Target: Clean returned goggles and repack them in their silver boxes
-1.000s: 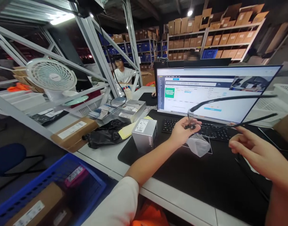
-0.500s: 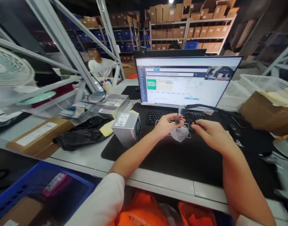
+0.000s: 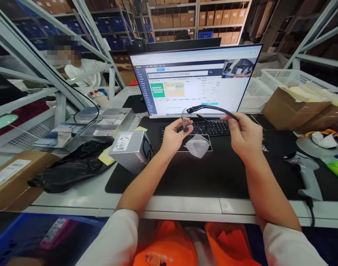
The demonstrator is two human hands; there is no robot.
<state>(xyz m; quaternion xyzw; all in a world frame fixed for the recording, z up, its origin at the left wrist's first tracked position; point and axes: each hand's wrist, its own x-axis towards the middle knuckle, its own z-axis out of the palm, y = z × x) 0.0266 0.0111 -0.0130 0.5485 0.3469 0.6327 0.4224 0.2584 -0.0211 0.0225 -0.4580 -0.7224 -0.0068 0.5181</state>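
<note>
A pair of glasses with dark temples and clear lenses is up in front of the monitor. My left hand pinches it near the lens end, fingers closed. Around the far part of a long black temple, the fingers of my right hand are closed. Below the glasses, a crumpled whitish translucent wrapper rests on a dark rectangle with a pale outline on the black desk mat. Left of my left forearm stands a silver box with a white label on top.
Behind the hands are a keyboard and a lit monitor. A black plastic bag and a cardboard box lie left. On the right are a barcode scanner and an open carton. A person sits beyond the frame.
The view has shifted to the right and down. My right hand has moved from close to my left hand out along the temple, which is now held extended. The wrapper shows apart from my left hand.
</note>
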